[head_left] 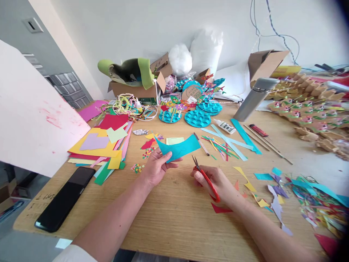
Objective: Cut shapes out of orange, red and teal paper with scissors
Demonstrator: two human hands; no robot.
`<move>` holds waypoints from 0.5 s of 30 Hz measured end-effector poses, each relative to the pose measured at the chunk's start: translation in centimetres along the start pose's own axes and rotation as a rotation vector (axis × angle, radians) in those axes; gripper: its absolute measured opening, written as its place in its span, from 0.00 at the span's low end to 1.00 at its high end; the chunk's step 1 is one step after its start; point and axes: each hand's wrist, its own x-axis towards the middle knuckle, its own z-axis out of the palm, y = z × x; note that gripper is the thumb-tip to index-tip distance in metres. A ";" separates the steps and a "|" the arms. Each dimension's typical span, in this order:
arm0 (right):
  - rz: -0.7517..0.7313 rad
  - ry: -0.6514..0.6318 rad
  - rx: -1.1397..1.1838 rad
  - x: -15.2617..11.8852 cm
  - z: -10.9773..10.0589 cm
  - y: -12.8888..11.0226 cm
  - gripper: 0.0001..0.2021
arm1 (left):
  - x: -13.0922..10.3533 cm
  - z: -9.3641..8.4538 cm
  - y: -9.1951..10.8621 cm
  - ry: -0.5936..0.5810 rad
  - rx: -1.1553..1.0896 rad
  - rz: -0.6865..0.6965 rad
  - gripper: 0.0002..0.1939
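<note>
A curved piece of blue paper (181,148) is pinched between the thumb and fingers of my left hand (159,163), a little above the table. My right hand (211,180) grips red-handled scissors (208,182), their blades pointing up and to the left, just below the paper's right end and apart from it. Behind the blue paper lies a pale green slip (175,140). A pen (201,144) rests right of the paper. Small red and yellow cutouts (148,144) lie left of it.
Coloured sheets (94,140) and a black phone (65,198) lie at left. Blue strips (229,142), a glue bottle (225,126) and a grey flask (255,98) stand or lie at back right. Paper scraps (313,200) cover the right side. Blue discs (197,118) sit behind.
</note>
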 end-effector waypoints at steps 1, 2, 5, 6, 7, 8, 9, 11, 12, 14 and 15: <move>0.026 -0.046 0.031 0.0 0.0 -0.1 0.26 | -0.1 0.1 0.0 -0.004 0.003 -0.005 0.22; 0.055 -0.082 0.057 0.0 0.0 -0.2 0.26 | -0.1 0.1 -0.1 -0.008 0.006 -0.009 0.21; 0.130 -0.104 0.074 0.0 0.0 -0.2 0.26 | -0.3 0.4 -0.2 -0.029 0.011 -0.015 0.20; 0.151 -0.106 0.075 -0.1 0.0 -0.2 0.26 | -0.3 0.4 -0.3 -0.035 0.012 -0.014 0.20; 0.169 -0.108 0.078 -0.1 0.0 -0.1 0.26 | -0.3 0.5 -0.3 -0.040 0.013 -0.014 0.21; 0.185 -0.110 0.084 -0.1 0.0 -0.1 0.25 | -0.3 0.5 -0.3 -0.043 0.015 -0.014 0.22; 0.195 -0.110 0.089 -0.1 0.0 -0.1 0.25 | -0.3 0.5 -0.3 -0.044 0.018 -0.014 0.23; 0.204 -0.100 0.095 -0.2 -0.1 -0.1 0.24 | -0.3 0.5 -0.3 -0.048 0.030 -0.016 0.23; 0.205 -0.091 0.095 -0.2 -0.1 0.0 0.24 | -0.3 0.5 -0.3 -0.051 0.038 -0.019 0.23; 0.206 -0.073 0.096 -0.2 -0.2 0.0 0.24 | -0.4 0.6 -0.4 -0.061 0.054 -0.028 0.23; 0.209 -0.065 0.097 -0.2 -0.2 0.1 0.24 | -0.4 0.6 -0.4 -0.066 0.060 -0.035 0.22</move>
